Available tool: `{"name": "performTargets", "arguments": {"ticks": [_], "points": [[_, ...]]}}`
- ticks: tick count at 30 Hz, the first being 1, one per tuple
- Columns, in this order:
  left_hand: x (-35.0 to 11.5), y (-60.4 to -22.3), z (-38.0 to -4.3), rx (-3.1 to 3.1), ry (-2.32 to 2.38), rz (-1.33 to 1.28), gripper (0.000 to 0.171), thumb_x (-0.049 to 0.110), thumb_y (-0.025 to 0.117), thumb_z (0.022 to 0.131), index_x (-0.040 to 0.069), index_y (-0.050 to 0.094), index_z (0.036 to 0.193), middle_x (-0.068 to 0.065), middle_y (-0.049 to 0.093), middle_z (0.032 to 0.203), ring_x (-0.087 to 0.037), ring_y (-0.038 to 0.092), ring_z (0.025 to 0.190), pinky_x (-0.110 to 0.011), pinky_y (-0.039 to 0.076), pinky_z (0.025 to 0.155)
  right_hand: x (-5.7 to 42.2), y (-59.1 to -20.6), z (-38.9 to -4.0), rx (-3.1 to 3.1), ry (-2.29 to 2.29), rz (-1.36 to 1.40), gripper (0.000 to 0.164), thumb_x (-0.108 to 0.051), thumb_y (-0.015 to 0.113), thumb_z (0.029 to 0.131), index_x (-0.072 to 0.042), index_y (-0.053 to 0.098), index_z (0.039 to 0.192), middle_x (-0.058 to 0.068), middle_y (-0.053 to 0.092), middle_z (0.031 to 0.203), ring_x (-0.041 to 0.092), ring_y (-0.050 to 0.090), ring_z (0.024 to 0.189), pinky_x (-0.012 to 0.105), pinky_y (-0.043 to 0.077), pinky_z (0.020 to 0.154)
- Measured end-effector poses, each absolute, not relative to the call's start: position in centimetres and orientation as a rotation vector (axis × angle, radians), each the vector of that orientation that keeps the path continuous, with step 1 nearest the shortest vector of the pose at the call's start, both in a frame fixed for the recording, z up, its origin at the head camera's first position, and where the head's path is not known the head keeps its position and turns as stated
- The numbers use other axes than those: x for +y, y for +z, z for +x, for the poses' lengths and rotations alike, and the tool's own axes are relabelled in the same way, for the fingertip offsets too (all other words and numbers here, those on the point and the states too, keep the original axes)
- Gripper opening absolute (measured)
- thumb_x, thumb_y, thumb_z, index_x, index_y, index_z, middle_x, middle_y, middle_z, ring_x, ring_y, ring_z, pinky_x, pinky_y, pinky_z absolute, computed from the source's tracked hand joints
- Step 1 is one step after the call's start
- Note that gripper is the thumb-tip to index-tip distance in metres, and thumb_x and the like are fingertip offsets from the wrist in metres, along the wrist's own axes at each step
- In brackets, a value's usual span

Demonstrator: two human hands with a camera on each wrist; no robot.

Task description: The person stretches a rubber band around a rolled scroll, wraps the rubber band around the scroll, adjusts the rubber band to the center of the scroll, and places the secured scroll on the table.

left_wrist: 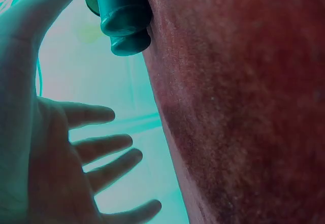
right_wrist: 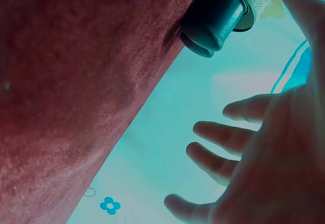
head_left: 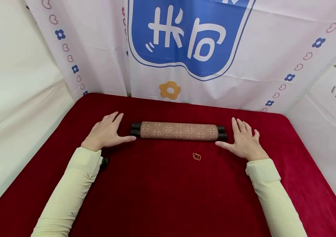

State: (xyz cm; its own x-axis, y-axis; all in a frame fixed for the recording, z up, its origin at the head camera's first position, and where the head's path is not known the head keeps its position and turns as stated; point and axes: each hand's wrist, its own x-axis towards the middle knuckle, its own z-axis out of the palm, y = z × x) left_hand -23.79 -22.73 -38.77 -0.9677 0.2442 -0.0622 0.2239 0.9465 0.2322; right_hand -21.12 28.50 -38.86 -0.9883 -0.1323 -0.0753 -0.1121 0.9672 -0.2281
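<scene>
- Rolled scroll (head_left: 179, 131): lying crosswise on the red cloth (head_left: 168, 191), far half, between the two hands. Brown wrap, lighter flower-like motifs.
- Black rod ends stick out both sides, two per side: left pair (head_left: 135, 132), right pair (head_left: 222, 136).
- Left hand (head_left: 106, 133): beside the left end, fingers apart, nothing gripped. Thumb points at the left rod ends, tip right by the nearer one — contact can't be told from the head view.
- Right hand (head_left: 246, 144): beside the right end, fingers spread, nothing gripped. Thumb reaches in just on the near side of the right rod ends; right wrist view shows a gap there.
- Thin tan bands (head_left: 197, 156), looped: loose on the cloth, near side of the scroll, right of its middle. Neither hand touches them.
- Pale yellow sleeves on both arms, left (head_left: 80, 164), right (head_left: 264, 172); small black object (head_left: 104, 163) at the left cuff, mostly hidden.
- Behind: white hanging (head_left: 103, 65) with blue shield (head_left: 144, 42), white lettering, orange flower (head_left: 163, 90) below.
- Wrist views are colour-shifted — teal cast.
</scene>
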Motion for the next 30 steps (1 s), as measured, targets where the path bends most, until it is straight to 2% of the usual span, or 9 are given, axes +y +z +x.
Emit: {"name": "performTargets", "arguments": {"ticks": [4, 7, 10, 13, 17, 21, 26, 30], "points": [[-22.7, -38.7, -23.9, 3.098, 0.332, 0.404, 0.116, 0.082, 0.063, 0.085, 0.002, 0.034, 0.163, -0.026, 0.039, 0.164, -0.046, 0.041, 0.147, -0.068, 0.048, 0.106, 28.4, -38.7, -21.0, 3.058, -0.367, -0.214, 0.123, -0.078, 0.063, 0.089, -0.003, 0.006, 0.169, 0.029, 0.016, 0.171, 0.053, 0.013, 0.156, 0.078, 0.015, 0.117], [-22.5, -38.7, -23.9, 3.173, 0.34, 0.453, 0.102, 0.076, 0.066, 0.087, 0.005, 0.045, 0.156, -0.022, 0.052, 0.151, -0.041, 0.054, 0.135, -0.064, 0.057, 0.093, 28.3, -38.7, -21.0, 3.079, -0.387, -0.235, 0.118, -0.073, 0.065, 0.091, -0.002, 0.011, 0.168, 0.03, 0.02, 0.169, 0.054, 0.017, 0.154, 0.077, 0.019, 0.116], [-22.3, -38.7, -23.9, 3.229, 0.377, 0.506, 0.084, 0.068, 0.07, 0.089, 0.007, 0.056, 0.146, -0.016, 0.064, 0.133, -0.034, 0.062, 0.12, -0.059, 0.06, 0.082, 28.1, -38.6, -20.9, 3.115, -0.403, -0.265, 0.111, -0.067, 0.067, 0.093, 0.0, 0.018, 0.167, 0.03, 0.025, 0.166, 0.054, 0.023, 0.15, 0.077, 0.026, 0.113], [-22.1, -38.7, -24.0, 3.247, 0.42, 0.549, 0.067, 0.059, 0.072, 0.091, 0.009, 0.063, 0.135, -0.011, 0.068, 0.118, -0.029, 0.066, 0.107, -0.055, 0.059, 0.074, 27.9, -38.6, -20.9, 3.171, -0.428, -0.314, 0.101, -0.059, 0.069, 0.095, 0.001, 0.026, 0.164, 0.031, 0.034, 0.159, 0.053, 0.033, 0.142, 0.074, 0.036, 0.109], [-21.8, -38.7, -23.8, 3.237, 0.451, 0.603, 0.046, 0.045, 0.075, 0.093, 0.01, 0.067, 0.122, -0.008, 0.069, 0.111, -0.026, 0.068, 0.099, -0.053, 0.059, 0.073, 27.6, -38.4, -20.7, 3.225, -0.464, -0.364, 0.082, -0.047, 0.073, 0.097, 0.0, 0.041, 0.157, 0.029, 0.048, 0.142, 0.048, 0.05, 0.124, 0.066, 0.049, 0.1], [-21.4, -38.7, -23.8, 3.225, 0.475, 0.672, 0.028, 0.033, 0.075, 0.094, 0.011, 0.071, 0.111, -0.005, 0.071, 0.104, -0.024, 0.069, 0.091, -0.051, 0.059, 0.071, 27.1, -37.9, -20.5, 3.232, -0.444, -0.385, 0.061, -0.041, 0.074, 0.097, -0.003, 0.058, 0.142, 0.02, 0.06, 0.121, 0.035, 0.063, 0.102, 0.059, 0.057, 0.084], [-20.6, -38.6, -23.7, 3.189, 0.516, 0.758, 0.014, 0.024, 0.075, 0.095, 0.013, 0.073, 0.103, -0.002, 0.073, 0.096, -0.021, 0.069, 0.086, -0.047, 0.059, 0.072, 26.2, -37.4, -20.3, 3.21, -0.444, -0.444, 0.028, -0.036, 0.077, 0.094, -0.01, 0.072, 0.105, 0.005, 0.067, 0.089, 0.02, 0.063, 0.078, 0.045, 0.054, 0.069], [-19.6, -38.4, -23.3, 3.118, 0.56, 0.809, 0.014, 0.022, 0.075, 0.096, 0.012, 0.073, 0.105, -0.003, 0.073, 0.099, -0.021, 0.07, 0.091, -0.047, 0.059, 0.078, 25.3, -37.1, -20.0, 3.145, -0.515, -0.521, 0.017, -0.027, 0.08, 0.092, -0.012, 0.072, 0.092, -0.001, 0.065, 0.076, 0.013, 0.058, 0.068, 0.036, 0.05, 0.065]]}}
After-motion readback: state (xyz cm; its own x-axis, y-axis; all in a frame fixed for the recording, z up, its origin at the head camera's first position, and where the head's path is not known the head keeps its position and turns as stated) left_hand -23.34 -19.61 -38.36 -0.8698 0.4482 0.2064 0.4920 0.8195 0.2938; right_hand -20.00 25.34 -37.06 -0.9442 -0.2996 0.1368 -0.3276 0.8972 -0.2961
